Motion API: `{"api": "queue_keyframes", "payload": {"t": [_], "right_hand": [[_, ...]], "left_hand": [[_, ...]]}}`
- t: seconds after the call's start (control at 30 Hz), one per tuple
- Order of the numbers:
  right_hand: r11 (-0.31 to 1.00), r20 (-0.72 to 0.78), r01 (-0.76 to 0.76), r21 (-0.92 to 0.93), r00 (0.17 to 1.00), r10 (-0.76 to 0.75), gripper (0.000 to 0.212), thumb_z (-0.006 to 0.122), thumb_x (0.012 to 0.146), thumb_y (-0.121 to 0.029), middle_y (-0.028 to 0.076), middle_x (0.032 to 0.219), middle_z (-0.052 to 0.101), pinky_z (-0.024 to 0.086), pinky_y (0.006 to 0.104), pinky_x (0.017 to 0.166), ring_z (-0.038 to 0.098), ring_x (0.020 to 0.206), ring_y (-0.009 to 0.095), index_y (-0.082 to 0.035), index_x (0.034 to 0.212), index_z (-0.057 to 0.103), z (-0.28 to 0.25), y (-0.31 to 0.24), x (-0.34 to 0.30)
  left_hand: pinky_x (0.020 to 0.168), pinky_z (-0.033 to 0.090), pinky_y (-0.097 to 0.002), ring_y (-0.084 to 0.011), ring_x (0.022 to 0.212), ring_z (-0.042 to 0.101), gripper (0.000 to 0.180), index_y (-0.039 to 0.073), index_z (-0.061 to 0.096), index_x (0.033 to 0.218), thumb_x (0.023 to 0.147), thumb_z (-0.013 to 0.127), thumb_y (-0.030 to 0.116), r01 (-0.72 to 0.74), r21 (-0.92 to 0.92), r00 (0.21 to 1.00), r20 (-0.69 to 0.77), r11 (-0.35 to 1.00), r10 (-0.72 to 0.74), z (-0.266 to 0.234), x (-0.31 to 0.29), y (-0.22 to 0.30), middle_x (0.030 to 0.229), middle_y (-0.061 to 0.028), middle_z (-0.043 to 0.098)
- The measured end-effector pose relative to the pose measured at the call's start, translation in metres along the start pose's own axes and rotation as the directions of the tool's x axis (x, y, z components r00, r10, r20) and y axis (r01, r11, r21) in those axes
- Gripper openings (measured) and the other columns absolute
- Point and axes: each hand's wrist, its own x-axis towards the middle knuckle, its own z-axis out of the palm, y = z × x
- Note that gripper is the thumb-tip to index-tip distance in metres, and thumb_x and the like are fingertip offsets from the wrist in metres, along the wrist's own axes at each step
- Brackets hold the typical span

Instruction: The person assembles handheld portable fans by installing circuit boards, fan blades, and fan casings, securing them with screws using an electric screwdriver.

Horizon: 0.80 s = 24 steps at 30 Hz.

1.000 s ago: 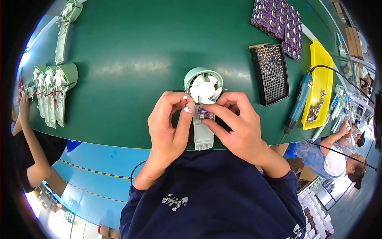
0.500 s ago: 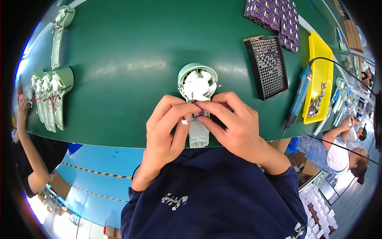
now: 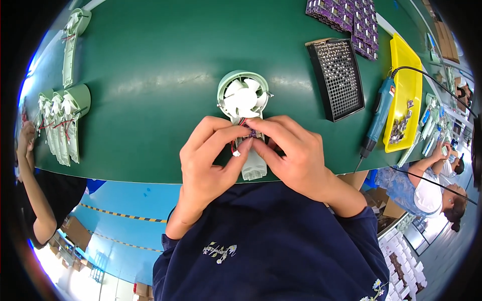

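A pale green handheld-fan shell lies before me, its round head away from me and its handle toward the table's front edge. White fan blades fill the head. Over the handle's hollow, a small purple circuit board is pinched between my hands. My left hand closes thumb and index finger on its left side, and my right hand grips it from the right. Red and black wires run beneath my fingertips, which partly hide the board. A white plug dangles by my left thumb.
Rightward are a black pin tray, stacked purple boards, a teal electric screwdriver and a yellow bin holding small parts. More fan shells stand at left near a co-worker's hand. Other people sit at right.
The fan's head has swung slightly left and away, and the handle's end slightly right. My left fingers have come closer to the board, with the thumb now up against it.
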Motion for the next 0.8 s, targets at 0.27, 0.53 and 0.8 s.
{"api": "queue_keyframes", "payload": {"t": [0.27, 0.53, 0.8], "right_hand": [[0.88, -0.679, -0.474, 0.041, 0.633, 0.372, 0.049, 0.07, 0.093, -0.027, 0.02, 0.119, 0.063, 0.051, 0.0335, 0.086, 0.062, 0.1, 0.026, 0.002, 0.131, 0.058, -0.112, 0.056, -0.035], [0.651, -0.434, -0.758, -0.035, 0.598, 0.674, 0.058, 0.062, 0.098, -0.039, 0.022, 0.121, 0.061, 0.048, 0.0452, 0.094, 0.064, 0.105, 0.034, 0.007, 0.133, 0.052, -0.137, 0.104, -0.053], [0.632, -0.905, 0.695, 0.344, 0.425, 0.025, 0.061, 0.048, 0.1, -0.06, 0.002, 0.112, 0.056, 0.043, 0.0263, 0.05, 0.053, 0.067, 0.014, -0.011, 0.134, 0.043, -0.138, 0.077, 0.006]], "left_hand": [[0.061, 0.049, -0.0291, -0.0198, 0.07, 0.062, 0.021, 0.0, 0.073, 0.091, 0.073, 0.078, -0.008, -0.017, 0.038, 0.999, -0.026, 0.999, 0.018, 0.001, 0.002, 0.004, 0.082, -0.0077, 0.063], [0.058, 0.046, -0.0267, -0.0162, 0.066, 0.058, 0.02, -0.001, 0.072, 0.089, 0.072, 0.079, -0.009, -0.034, 0.126, 0.997, -0.068, 0.991, 0.043, 0.001, -0.002, -0.002, 0.081, -0.0073, 0.061], [0.055, 0.04, -0.0246, -0.0135, 0.064, 0.054, 0.019, -0.002, 0.071, 0.087, 0.072, 0.078, -0.01, -0.025, 0.104, 0.997, -0.07, 0.994, 0.033, 0.001, -0.003, -0.002, 0.079, -0.0059, 0.06]]}}
